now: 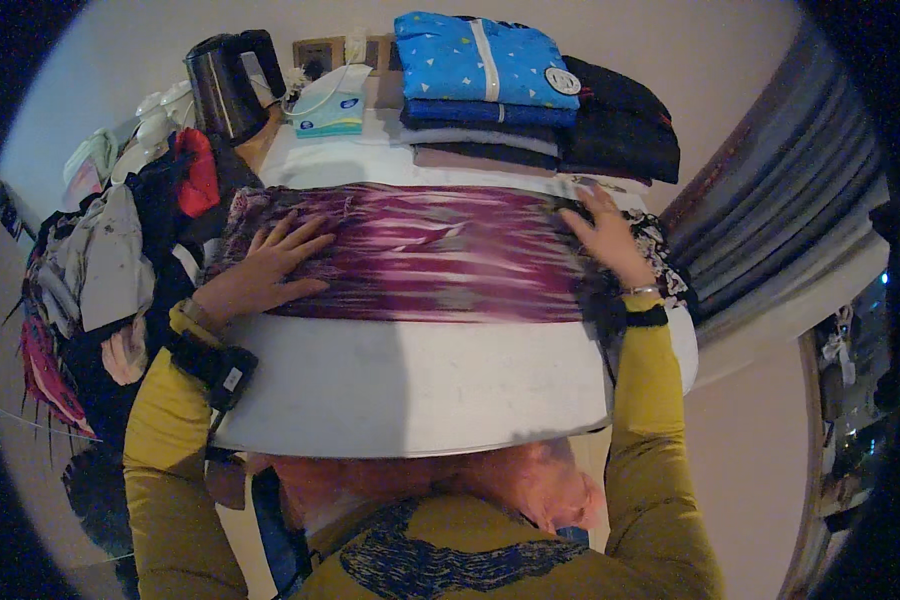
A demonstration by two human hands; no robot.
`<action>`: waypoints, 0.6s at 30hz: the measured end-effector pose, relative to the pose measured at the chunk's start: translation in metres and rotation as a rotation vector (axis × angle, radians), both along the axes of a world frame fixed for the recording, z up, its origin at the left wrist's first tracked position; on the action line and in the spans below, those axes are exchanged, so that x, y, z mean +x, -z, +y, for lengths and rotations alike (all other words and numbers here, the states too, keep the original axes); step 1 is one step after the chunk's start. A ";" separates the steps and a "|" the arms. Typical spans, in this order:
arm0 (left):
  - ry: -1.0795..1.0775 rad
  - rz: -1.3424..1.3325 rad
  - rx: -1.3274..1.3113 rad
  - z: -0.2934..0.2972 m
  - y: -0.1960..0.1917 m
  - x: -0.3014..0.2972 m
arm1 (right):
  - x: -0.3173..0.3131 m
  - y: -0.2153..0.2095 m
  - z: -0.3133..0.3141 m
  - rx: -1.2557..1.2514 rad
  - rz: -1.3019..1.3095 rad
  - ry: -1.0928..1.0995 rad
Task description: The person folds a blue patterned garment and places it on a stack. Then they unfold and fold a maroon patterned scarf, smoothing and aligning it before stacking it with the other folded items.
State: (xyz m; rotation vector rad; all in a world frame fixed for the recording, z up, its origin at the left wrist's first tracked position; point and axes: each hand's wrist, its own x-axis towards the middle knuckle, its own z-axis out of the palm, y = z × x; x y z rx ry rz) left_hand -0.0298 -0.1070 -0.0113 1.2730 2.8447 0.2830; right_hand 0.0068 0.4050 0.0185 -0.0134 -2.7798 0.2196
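Purple striped cloth (420, 255) runs left-right across frame centre; your left hand (270, 265) and right hand (605, 235) press opposite ends flat, fingers spread.

Soft matt purple cloth (420, 255) on a smooth white table (410, 385)

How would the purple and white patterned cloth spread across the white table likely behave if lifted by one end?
The patterned cloth would probably sag and drape: it lies flat, following the table, under the left hand and right hand. It looks thin, so likely light. Its ruffled left edge suggests it bunches rather than sliding whole when pushed.
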 end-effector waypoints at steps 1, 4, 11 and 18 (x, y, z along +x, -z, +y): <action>0.005 0.012 0.005 -0.002 0.001 0.001 | 0.004 -0.005 -0.028 -0.021 0.011 -0.142; 0.033 0.013 0.051 0.000 0.001 -0.001 | 0.014 -0.001 -0.085 -0.042 -0.006 -0.550; 0.012 0.011 0.035 0.000 0.001 0.001 | 0.037 -0.006 -0.127 0.026 -0.338 -0.636; 0.043 0.058 0.054 -0.006 0.015 -0.008 | 0.044 -0.015 -0.206 0.033 -0.187 -0.858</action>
